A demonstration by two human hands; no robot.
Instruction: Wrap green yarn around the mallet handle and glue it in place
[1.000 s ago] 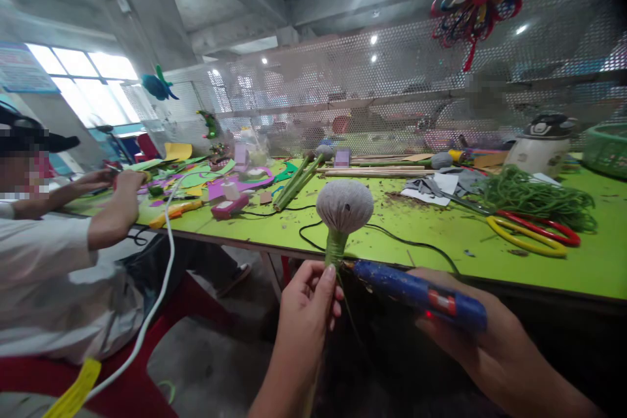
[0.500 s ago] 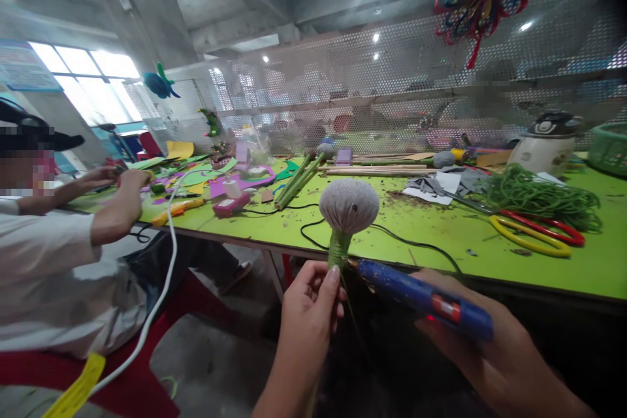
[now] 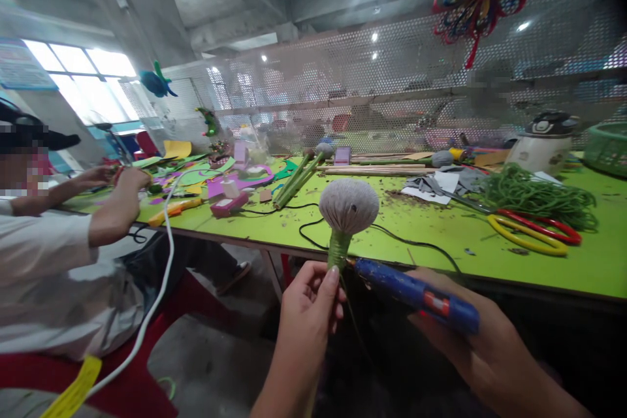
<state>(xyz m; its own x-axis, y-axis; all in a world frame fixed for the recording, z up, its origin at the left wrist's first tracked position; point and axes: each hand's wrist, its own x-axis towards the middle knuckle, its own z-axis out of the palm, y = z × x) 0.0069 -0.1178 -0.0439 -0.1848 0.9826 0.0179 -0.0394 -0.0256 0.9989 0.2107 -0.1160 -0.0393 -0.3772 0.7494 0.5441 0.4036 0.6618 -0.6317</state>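
Note:
My left hand [image 3: 313,300] pinches a green yarn-wrapped stem [image 3: 337,248] just below a round grey cloth-covered head [image 3: 349,204] with gathered folds and a small dark spot. The stem stands nearly upright in front of the table edge, and a loose strand of yarn hangs beneath it. My right hand [image 3: 470,333] is wrapped round a blue glue gun [image 3: 416,294] with a red switch. The gun's nozzle points left, at or very close to the wrapped stem just above my left fingertips; whether it touches, I cannot tell.
Yellow-and-red-handled scissors [image 3: 529,235] lie on the green table [image 3: 519,274] beside green yarn [image 3: 543,199]. Green stems [image 3: 298,183], grey cloth scraps [image 3: 424,183] and a black cable [image 3: 431,245] lie further back. A co-worker [image 3: 63,274] sits left, near a hanging white cable [image 3: 169,261].
The glue gun's rear end and my right hand have shifted slightly left, while the nozzle stays by the stem. My left hand and the grey-headed stem keep their place.

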